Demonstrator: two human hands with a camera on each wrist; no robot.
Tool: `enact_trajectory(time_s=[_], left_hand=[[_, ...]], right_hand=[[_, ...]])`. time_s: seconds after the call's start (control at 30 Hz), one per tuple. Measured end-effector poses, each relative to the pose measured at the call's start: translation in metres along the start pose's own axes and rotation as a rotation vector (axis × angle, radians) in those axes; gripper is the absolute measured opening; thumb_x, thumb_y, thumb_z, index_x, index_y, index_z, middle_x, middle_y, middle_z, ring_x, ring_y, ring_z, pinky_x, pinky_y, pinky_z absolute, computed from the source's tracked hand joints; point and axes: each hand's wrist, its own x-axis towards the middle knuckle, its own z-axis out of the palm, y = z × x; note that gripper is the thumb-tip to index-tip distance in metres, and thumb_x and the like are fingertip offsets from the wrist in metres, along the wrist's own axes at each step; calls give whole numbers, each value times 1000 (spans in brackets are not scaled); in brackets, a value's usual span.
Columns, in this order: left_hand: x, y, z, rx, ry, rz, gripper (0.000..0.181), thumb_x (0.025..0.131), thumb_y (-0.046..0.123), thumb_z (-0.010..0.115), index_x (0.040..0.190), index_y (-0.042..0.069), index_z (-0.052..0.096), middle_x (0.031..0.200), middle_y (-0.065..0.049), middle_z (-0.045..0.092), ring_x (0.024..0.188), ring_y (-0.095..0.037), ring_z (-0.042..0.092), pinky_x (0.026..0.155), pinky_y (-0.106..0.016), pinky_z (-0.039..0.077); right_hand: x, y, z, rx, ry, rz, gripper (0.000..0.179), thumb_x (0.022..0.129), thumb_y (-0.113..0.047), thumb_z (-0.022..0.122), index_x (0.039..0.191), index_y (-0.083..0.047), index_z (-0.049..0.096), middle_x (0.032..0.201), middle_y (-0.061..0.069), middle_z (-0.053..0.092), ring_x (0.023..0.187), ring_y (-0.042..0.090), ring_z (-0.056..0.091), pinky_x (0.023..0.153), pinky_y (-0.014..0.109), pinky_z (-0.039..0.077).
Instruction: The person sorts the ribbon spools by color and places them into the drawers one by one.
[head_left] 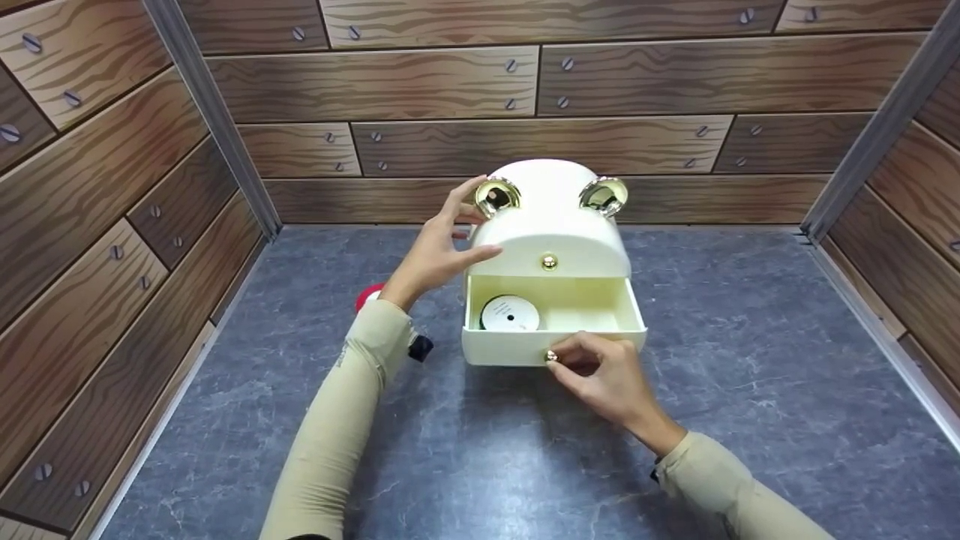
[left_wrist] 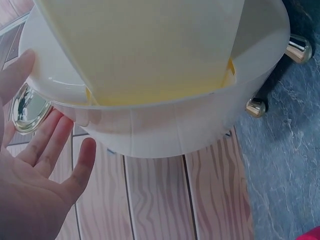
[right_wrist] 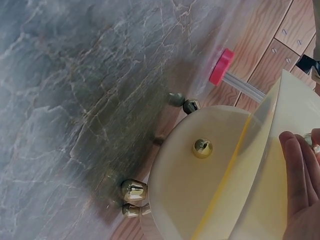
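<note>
Head view, cabinet: a white, round-topped cabinet stands on the grey marbled tabletop, in front of a wall of wood-patterned boards.
Head view, drawer: a white drawer juts from the cabinet's front, below a panel with a gold upper knob.
Head view, disc: a printed white disc sits inside the drawer, at its left side.
Head view, left hand: the left hand is at the cabinet's left side, grip spread, thumb on the white front, index fingertip beside the left gold ear.
Head view, right hand: the right hand has its grip pinching the gold drawer knob.
Head view, red item: a red and white item is partly hidden behind the left wrist.
Left wrist view, fingers: apart, around the ear; whether all of them touch it, I cannot tell.
Left wrist view, feet: gold feet under the cabinet.
Right wrist view, fingers: at the drawer's front, largely covering its knob.
Right wrist view, front: another gold knob on the rounded panel under the drawer.
Right wrist view, stem: a clear stem joins the item's red end.
</note>
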Motion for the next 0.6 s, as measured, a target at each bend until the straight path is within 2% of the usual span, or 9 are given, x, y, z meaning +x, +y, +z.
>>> enact_trajectory(time_s=[0.27,0.5,0.6], left_hand=[[-1,0,0,1,0,-3,96,87,37,85,164,30,27,129,-6,62,123,-17,60,106,-50,52],[-2,1,0,0,-1,-1,96,87,39,84,163,37,26,130,-4,62,124,-16,60,105,-52,52],[-1,0,0,0,3,-1,95,87,37,85,163,37,27,129,-3,63,123,-15,60,104,-50,52]], right_hand=[[5,5,1,-4,8,22,23,76,6,87,90,-10,79,84,2,79,70,13,76,63,17,59],[8,10,1,0,-5,45,21,78,6,85,90,-10,79,85,0,80,71,10,75,64,18,60],[10,12,1,3,-8,56,20,79,6,84,91,-9,79,84,0,80,71,9,75,64,19,60]])
